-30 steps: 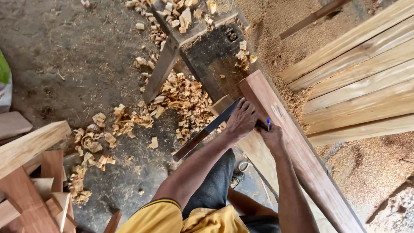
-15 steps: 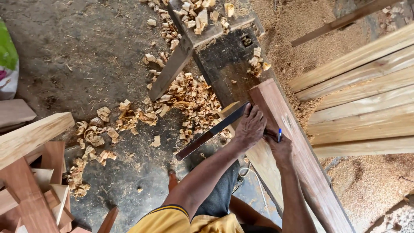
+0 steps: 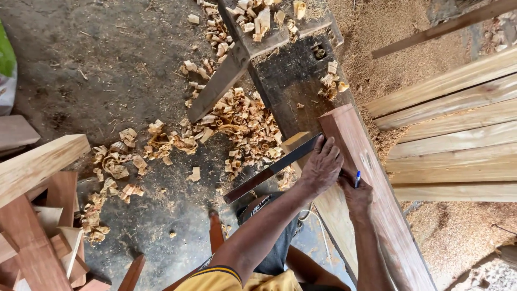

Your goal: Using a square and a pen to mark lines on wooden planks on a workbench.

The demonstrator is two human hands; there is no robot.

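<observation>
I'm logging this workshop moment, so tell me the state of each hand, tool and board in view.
left hand: pressed flat on the square
square: lying across the reddish board
right hand: gripping the blue pen
blue pen: tip at the board
reddish board: lying on the workbench
workbench: littered with wood shavings
pale planks: stacked

Curled wood shavings (image 3: 237, 121) lie scattered on the dirt floor (image 3: 81, 64), left of and beyond the fingers. A dark, worn bench top (image 3: 291, 70) stands beyond the fingers, with more shavings on its far end. Pale planks (image 3: 452, 134) are stacked to the right of the fingers, bedded in sawdust (image 3: 377, 32). Reddish offcuts (image 3: 32, 242) and a pale beam (image 3: 37, 164) lie well apart to the left. A green bag (image 3: 6, 59) sits at the far left edge.
</observation>
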